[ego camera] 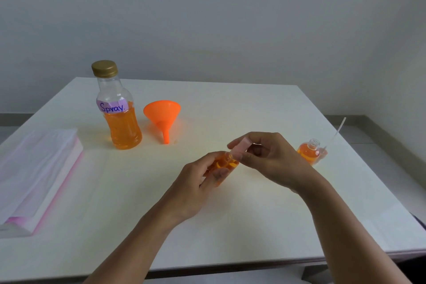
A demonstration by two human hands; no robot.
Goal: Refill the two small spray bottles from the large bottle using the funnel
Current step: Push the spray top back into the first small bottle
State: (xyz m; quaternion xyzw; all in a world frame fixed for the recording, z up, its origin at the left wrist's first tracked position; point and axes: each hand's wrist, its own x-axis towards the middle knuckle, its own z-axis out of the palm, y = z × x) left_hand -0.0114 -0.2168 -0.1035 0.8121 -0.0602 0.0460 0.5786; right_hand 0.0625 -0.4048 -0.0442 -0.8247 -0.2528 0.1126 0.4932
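Observation:
My left hand (198, 182) grips a small spray bottle (227, 163) of orange liquid, tilted, above the table's middle. My right hand (267, 157) pinches that bottle's pink spray cap (241, 148) at its neck. A second small bottle (309, 151) with orange liquid stands open at the right; its spray head with a thin white tube (335, 134) lies beside it. The large bottle (117, 108), labelled "Spray", gold lid on, about half full of orange liquid, stands at the back left. An orange funnel (162, 116) lies on its side just right of it.
A white table (230, 104) holds everything, with its front edge near me and its right edge just past the second bottle. A flat pack in clear plastic with pink edging (36, 173) lies at the left. A plain wall stands behind.

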